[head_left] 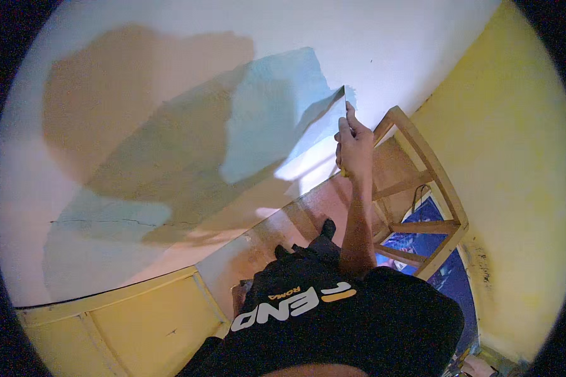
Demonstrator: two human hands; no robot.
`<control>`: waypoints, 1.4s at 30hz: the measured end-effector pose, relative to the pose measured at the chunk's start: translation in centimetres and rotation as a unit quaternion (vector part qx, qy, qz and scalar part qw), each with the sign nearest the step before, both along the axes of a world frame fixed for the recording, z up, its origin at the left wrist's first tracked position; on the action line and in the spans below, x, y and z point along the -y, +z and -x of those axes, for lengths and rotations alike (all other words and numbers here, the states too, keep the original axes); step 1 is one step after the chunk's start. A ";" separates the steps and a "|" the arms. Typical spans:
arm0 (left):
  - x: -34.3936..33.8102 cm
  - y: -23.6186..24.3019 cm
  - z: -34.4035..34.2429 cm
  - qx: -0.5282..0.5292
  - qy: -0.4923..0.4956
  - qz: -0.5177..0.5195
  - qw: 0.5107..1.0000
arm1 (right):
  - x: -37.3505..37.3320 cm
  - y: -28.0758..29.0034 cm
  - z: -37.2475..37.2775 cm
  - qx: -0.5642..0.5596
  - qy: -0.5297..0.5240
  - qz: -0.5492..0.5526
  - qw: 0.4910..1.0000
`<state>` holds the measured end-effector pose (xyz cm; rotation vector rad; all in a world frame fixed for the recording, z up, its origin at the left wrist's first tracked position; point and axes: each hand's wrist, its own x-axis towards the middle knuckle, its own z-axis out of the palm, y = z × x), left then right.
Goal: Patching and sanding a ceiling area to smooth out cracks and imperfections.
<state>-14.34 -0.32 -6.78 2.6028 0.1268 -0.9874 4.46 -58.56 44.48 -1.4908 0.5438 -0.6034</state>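
Observation:
My right hand [353, 141] is closed around the handle of a scraper [344, 94], its thin blade against the white wall [415, 44] at the upper right edge of a rough light-blue patch [267, 94]. Shadows of me and the tool fall across the patch and wall. A thin crack [126, 221] runs sideways through the lower left of the patch. My left hand cannot be made out; my dark-shirted body covers the lower middle of the view.
A wooden frame with crossbars [429, 169] stands at my right beside a pale yellow wall [522, 188], with blue surfaces [421, 210] seen through and below it. A yellow panelled board [148, 305] is at lower left. My dark-clad feet [327, 227] show below, over a reddish surface [305, 217].

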 end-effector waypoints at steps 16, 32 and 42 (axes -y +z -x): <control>0.2 0.5 0.7 -0.005 0.009 -0.003 1.000 | 0.4 -1.0 -0.2 -0.003 -0.019 0.015 1.000; -0.6 0.8 1.3 -0.008 0.000 -0.008 1.000 | 0.2 -1.5 -0.1 -0.027 -0.045 0.094 0.994; 0.3 0.9 0.1 -0.012 -0.017 -0.006 1.000 | 1.1 -0.8 0.6 -0.034 -0.053 0.041 0.997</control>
